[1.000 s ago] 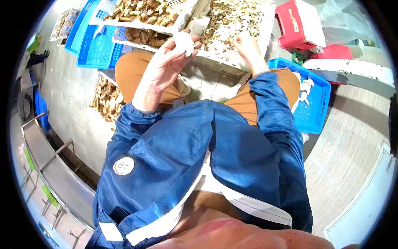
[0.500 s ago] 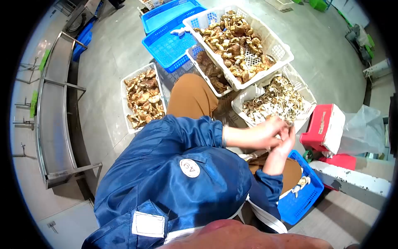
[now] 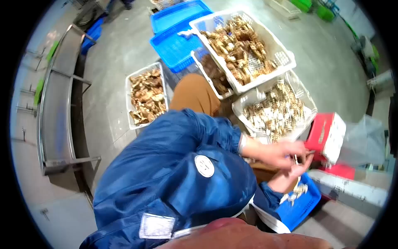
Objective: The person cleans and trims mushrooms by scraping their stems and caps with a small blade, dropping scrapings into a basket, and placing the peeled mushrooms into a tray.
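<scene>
My left hand (image 3: 278,153) reaches across from the left, its fingers bent in a pinch. Close below it, my right hand (image 3: 289,176) has its fingers curled upward. The fingertips of both hands meet around something small, with a dark, thin bit showing; blur hides what it is. Under my right hand is a blue basket (image 3: 304,207) with a few pale mushrooms (image 3: 297,193) in it. Just beyond my hands stands a white crate (image 3: 309,103) of small, pale and brown mushroom pieces (image 3: 275,110).
A white crate of brown mushrooms (image 3: 238,45) rests on another crate ahead. More mushrooms (image 3: 147,97) fill a crate on the left. Blue trays (image 3: 174,45) lie behind. A red and white box (image 3: 325,137) and a clear plastic bag (image 3: 365,139) are at right, a metal trough (image 3: 60,112) far left.
Both hands have moved right and down together, from the near edge of the mushroom-piece crate to beside the red and white box, above the blue basket. The view has shifted slightly.
</scene>
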The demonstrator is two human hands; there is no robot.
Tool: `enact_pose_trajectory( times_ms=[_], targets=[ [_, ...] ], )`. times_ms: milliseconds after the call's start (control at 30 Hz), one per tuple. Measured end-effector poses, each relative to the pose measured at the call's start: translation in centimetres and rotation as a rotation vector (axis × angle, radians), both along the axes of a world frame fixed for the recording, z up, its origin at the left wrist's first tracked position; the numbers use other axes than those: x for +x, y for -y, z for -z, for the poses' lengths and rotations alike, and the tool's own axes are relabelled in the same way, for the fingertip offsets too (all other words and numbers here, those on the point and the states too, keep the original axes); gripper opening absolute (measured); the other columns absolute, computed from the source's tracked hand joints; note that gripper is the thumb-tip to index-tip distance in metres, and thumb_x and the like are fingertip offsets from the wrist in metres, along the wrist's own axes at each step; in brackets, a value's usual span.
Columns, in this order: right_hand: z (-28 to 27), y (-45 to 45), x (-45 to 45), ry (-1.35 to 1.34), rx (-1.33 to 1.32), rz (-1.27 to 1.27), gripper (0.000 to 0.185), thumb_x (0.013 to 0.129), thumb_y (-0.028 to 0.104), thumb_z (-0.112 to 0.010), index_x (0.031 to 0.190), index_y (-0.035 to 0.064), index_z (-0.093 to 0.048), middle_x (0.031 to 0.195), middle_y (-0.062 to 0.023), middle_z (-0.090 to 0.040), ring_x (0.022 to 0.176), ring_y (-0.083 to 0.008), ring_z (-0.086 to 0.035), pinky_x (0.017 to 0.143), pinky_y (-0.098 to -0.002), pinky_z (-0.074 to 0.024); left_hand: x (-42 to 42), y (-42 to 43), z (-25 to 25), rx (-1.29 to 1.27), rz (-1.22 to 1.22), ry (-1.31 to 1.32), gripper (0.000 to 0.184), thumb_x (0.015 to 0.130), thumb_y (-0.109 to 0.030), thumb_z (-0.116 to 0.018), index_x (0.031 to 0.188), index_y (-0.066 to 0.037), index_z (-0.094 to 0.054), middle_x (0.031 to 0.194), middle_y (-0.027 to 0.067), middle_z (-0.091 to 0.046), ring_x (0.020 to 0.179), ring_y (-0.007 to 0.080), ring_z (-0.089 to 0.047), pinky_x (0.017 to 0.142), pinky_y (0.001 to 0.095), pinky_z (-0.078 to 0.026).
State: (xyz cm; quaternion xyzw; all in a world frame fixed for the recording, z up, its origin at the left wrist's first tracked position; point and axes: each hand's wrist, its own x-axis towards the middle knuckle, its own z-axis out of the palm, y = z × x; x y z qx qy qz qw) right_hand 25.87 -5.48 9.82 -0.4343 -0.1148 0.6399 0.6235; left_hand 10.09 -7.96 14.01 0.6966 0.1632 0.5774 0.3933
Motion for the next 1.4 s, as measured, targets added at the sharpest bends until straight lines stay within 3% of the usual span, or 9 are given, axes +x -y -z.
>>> enact_pose_trajectory(
  times_ms=[67,167,400,567,700,767,867,1067,1400],
  targets=[
    [3.8,-2.2,9.4,-0.310,0.335,-0.041,0.030,0.099,0.027,-0.050,0.077,0.0078,-0.045,0.064,-0.0017,-0.039,0.050,-0.0113,-0.033,0.046,-0.0247,-0.0287,-4.5,-0.5,-1.0,-0.009,-0.033,-0.083,0.024,0.089,-0.012,-0.063,0.111,-0.001,-0.061,0.107,0.0138,-0.060,0.101,0.0287,-0.058,0.090,0.0384,-0.046],
    [6.7,-0.4,16.9,0.640,0.095,0.525,0.028,0.096,0.026,-0.052,0.080,0.0036,-0.054,0.072,-0.0061,-0.054,0.060,-0.0167,-0.050,0.054,-0.0292,-0.0408,-16.6,-0.7,-0.3,-0.081,-0.513,-0.306,0.023,0.096,-0.023,-0.057,0.101,-0.004,-0.068,0.109,0.0090,-0.063,0.101,0.0208,-0.059,0.090,0.0346,-0.047],
    [19.6,4.9,31.1,1.807,-0.263,0.115,0.025,0.094,0.021,-0.056,0.095,-0.0031,-0.060,0.095,-0.0134,-0.062,0.077,-0.0215,-0.061,0.067,-0.0339,-0.0513,-50.9,9.6,20.5,-1.216,-1.294,0.264,0.031,0.088,-0.012,-0.062,0.118,-0.003,-0.058,0.072,0.0083,-0.061,0.052,0.0165,-0.056,0.041,0.0298,-0.041],
    [9.0,-1.2,24.4,1.220,-0.077,0.077,0.017,0.096,0.017,-0.057,0.088,0.0024,-0.053,0.083,-0.0080,-0.058,0.069,-0.0144,-0.058,0.060,-0.0263,-0.0502,-55.9,7.6,19.9,-1.429,-1.495,0.397,0.038,0.083,-0.049,-0.068,0.092,-0.015,-0.055,0.061,-0.0033,-0.038,0.045,0.0097,-0.034,0.040,0.0257,-0.023],
    [3.5,-1.3,20.3,1.396,-0.153,-0.175,0.018,0.095,0.014,-0.057,0.081,0.0059,-0.051,0.072,-0.0047,-0.056,0.059,-0.0127,-0.056,0.054,-0.0259,-0.0475,-65.4,4.2,34.1,-0.809,-1.147,1.020,0.051,0.088,-0.037,-0.066,0.125,-0.004,-0.055,0.107,0.0119,-0.066,0.091,0.0270,-0.065,0.079,0.0402,-0.055],
    [2.2,-0.1,18.3,1.347,-0.118,-0.209,0.018,0.094,0.013,-0.059,0.080,0.0066,-0.050,0.069,-0.0035,-0.054,0.056,-0.0134,-0.057,0.053,-0.0267,-0.0466,-67.3,3.9,36.7,-0.871,-1.132,1.170,0.059,0.089,-0.025,-0.065,0.138,0.002,-0.045,0.135,0.0154,-0.055,0.120,0.0331,-0.055,0.106,0.0474,-0.042],
    [1.6,0.8,14.8,1.415,-0.169,-0.208,0.015,0.093,0.013,-0.061,0.083,0.0042,-0.058,0.067,-0.0013,-0.054,0.056,-0.0090,-0.049,0.053,-0.0261,-0.0472,-71.9,3.9,41.2,-0.970,-1.216,1.081,0.046,0.081,-0.016,-0.067,0.121,0.003,-0.054,0.111,0.0150,-0.064,0.102,0.0341,-0.063,0.086,0.0502,-0.053],
    [1.1,-2.3,8.2,1.502,-0.057,-0.422,0.021,0.095,0.018,-0.061,0.080,0.0050,-0.054,0.067,0.0001,-0.051,0.059,-0.0082,-0.048,0.054,-0.0241,-0.0400,-75.5,2.2,29.9,-1.384,-1.088,0.715,0.039,0.071,-0.032,-0.068,0.102,-0.010,-0.058,0.076,0.0060,-0.063,0.061,0.0255,-0.062,0.051,0.0379,-0.048],
    [0.1,-2.4,-3.0,1.235,0.160,-0.492,0.016,0.097,0.016,-0.059,0.089,0.0042,-0.054,0.081,0.0007,-0.053,0.069,-0.0074,-0.052,0.063,-0.0253,-0.0472,-69.8,16.1,16.1,-1.231,-1.139,0.743,0.052,0.075,-0.031,-0.065,0.118,-0.004,-0.054,0.107,0.0130,-0.063,0.089,0.0295,-0.065,0.071,0.0449,-0.055]
  ],
)
